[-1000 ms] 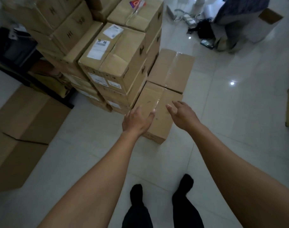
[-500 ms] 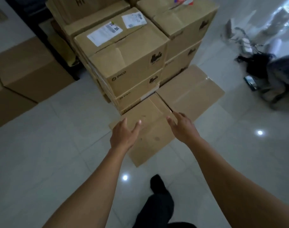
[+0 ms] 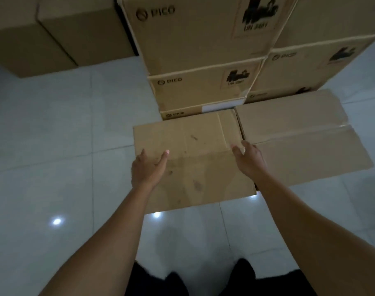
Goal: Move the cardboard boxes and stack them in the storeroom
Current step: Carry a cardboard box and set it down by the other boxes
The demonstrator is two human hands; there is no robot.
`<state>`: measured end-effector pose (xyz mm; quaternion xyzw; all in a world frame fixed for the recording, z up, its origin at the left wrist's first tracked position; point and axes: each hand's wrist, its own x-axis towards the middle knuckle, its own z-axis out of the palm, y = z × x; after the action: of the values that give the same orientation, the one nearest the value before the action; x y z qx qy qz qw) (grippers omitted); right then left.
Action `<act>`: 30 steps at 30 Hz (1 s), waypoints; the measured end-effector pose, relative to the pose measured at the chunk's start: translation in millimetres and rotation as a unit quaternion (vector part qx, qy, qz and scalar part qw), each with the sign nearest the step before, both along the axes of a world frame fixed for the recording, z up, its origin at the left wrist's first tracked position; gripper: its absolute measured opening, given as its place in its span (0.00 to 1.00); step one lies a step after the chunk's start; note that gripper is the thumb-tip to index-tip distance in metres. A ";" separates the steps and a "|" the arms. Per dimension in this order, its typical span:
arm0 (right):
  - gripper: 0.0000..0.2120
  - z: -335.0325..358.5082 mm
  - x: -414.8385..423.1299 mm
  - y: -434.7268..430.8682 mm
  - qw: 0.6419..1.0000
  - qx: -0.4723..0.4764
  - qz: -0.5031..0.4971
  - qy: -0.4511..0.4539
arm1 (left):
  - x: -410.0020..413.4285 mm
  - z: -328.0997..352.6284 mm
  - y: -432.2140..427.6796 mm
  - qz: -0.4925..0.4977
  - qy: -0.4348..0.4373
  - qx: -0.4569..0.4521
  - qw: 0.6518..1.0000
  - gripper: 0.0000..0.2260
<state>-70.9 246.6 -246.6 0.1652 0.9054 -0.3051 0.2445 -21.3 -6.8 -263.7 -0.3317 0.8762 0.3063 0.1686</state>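
Note:
A low brown cardboard box (image 3: 195, 154) sits on the tiled floor right in front of me. My left hand (image 3: 149, 168) hovers over its left side with fingers spread. My right hand (image 3: 249, 158) is at its right edge, fingers apart, beside the gap to a second low box (image 3: 299, 135) lying to the right. Neither hand grips anything. Behind both boxes rises a stack of printed boxes (image 3: 199, 50), with another stack (image 3: 316, 60) to its right.
A large plain box (image 3: 54, 33) stands at the back left. Glossy white floor tiles (image 3: 54, 157) spread to the left and in front. My dark legs and shoes (image 3: 178, 280) show at the bottom edge.
I have bent lower and closer, so the boxes fill more of the view. Both hands have come down onto the near box's sides and spread further apart.

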 end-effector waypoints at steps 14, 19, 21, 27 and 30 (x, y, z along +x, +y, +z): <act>0.28 -94.1 -28.6 3.0 0.993 0.019 -0.071 0.089 | 13.7 -97.5 -38.0 0.159 0.086 -0.035 0.983 0.48; 0.25 -42.1 -2.5 -12.2 0.986 -0.079 -0.077 0.121 | 50.1 -41.9 -50.1 0.198 0.094 -0.030 0.975 0.47; 0.24 7.4 4.5 -18.5 0.985 -0.111 -0.068 0.115 | 64.2 8.7 -55.4 0.210 0.096 -0.031 0.973 0.46; 0.30 166.0 23.9 -34.2 0.986 -0.125 -0.022 0.107 | 90.9 171.8 -66.1 0.214 0.082 -0.045 0.972 0.49; 0.29 238.4 33.4 -39.4 0.986 -0.120 0.009 0.118 | 108.5 249.2 -73.2 0.218 0.076 -0.050 0.972 0.50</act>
<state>-37.6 207.1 -8.2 0.0892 0.8864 -0.4265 0.1563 87.2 -80.0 -14.5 -0.4991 0.8070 0.3154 0.0140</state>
